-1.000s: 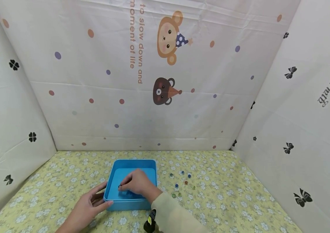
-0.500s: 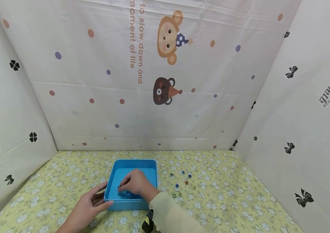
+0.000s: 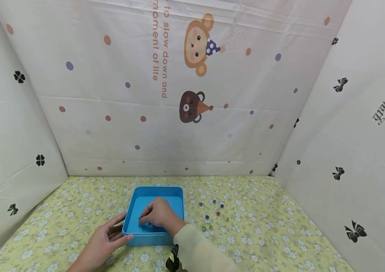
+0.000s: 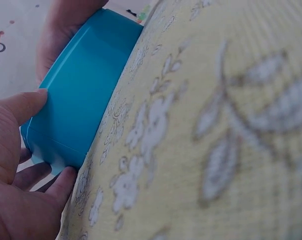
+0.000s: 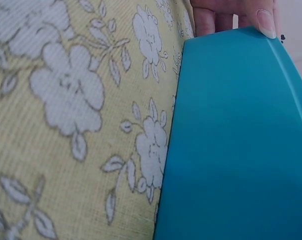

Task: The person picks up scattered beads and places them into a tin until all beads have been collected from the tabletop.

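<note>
Pinching a small dark object [image 3: 140, 218] inside a blue box [image 3: 149, 240]: the right hand [image 3: 160, 214].
The left hand [image 3: 105, 238] grips the box's near-left corner.

The head view is bright, with soft light all over. The tiny marbles [image 3: 207, 217] look fuzzy. In the left wrist view, the cloth [image 4: 261, 150] is blurry on the right. In the right wrist view, the blue box [image 5: 236, 125] looks darker lower down, with a pale shiny edge.
</note>
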Tool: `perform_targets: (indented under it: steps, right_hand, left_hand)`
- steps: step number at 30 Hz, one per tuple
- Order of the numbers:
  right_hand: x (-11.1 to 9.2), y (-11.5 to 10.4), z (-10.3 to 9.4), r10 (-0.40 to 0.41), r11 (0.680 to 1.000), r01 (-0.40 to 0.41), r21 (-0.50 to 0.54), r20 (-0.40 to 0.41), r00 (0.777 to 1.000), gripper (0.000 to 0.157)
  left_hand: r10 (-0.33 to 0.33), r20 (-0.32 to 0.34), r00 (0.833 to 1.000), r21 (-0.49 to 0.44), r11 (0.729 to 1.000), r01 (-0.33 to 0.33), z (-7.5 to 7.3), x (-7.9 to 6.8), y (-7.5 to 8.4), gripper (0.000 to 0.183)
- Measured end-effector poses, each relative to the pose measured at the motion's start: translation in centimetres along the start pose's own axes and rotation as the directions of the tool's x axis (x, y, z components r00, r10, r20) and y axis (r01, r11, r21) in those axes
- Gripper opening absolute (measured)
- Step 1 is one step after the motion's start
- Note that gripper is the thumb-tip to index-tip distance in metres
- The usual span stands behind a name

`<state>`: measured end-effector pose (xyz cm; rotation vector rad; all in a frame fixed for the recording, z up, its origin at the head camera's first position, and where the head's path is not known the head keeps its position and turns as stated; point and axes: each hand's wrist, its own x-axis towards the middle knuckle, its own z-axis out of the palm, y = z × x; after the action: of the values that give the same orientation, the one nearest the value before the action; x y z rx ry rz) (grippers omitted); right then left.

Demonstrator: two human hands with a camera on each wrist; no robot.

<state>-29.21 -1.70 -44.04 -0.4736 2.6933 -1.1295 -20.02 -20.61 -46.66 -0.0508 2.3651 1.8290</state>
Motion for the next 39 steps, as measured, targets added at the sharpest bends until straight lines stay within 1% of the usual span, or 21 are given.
perform_targets:
  steps: [11, 20, 30, 36, 39]
  right_hand:
    - [0.1, 0.2, -0.1, 0.013, 1.0, -0.013, 0.008, -0.005, 1.0, 0.007]
    - [-0.3, 0.2, -1.1, 0.005, 0.999, -0.005, 0.035, -0.006, 1.0, 0.005]
    - [-1.0, 0.2, -2.6, -0.07, 0.995, 0.071, 0.07, -0.019, 0.997, 0.008]
    - [-1.3, 0.5, -3.5, -0.126, 0.986, 0.129, 0.105, -0.026, 0.992, 0.015]
    - [-1.5, 0.7, -4.0, -0.145, 0.982, 0.148, 0.114, -0.033, 0.989, 0.016]
  left_hand:
    - [0.002, 0.0, 1.0, 0.002, 1.0, -0.002, 0.1, 0.0, 0.0, 0.083]
    - [0.011, 0.012, 1.0, -0.006, 1.0, -0.011, -0.1, 0.0, 0.0, 0.084]
    - [0.011, 0.005, 1.0, -0.001, 1.0, -0.011, 0.1, -0.1, 0.1, 0.085]
    - [0.008, -0.004, 1.0, -0.003, 1.0, -0.008, 0.1, 0.0, 0.0, 0.085]
    - [0.007, -0.006, 1.0, 0.002, 1.0, -0.007, 0.1, 0.0, -0.1, 0.085]
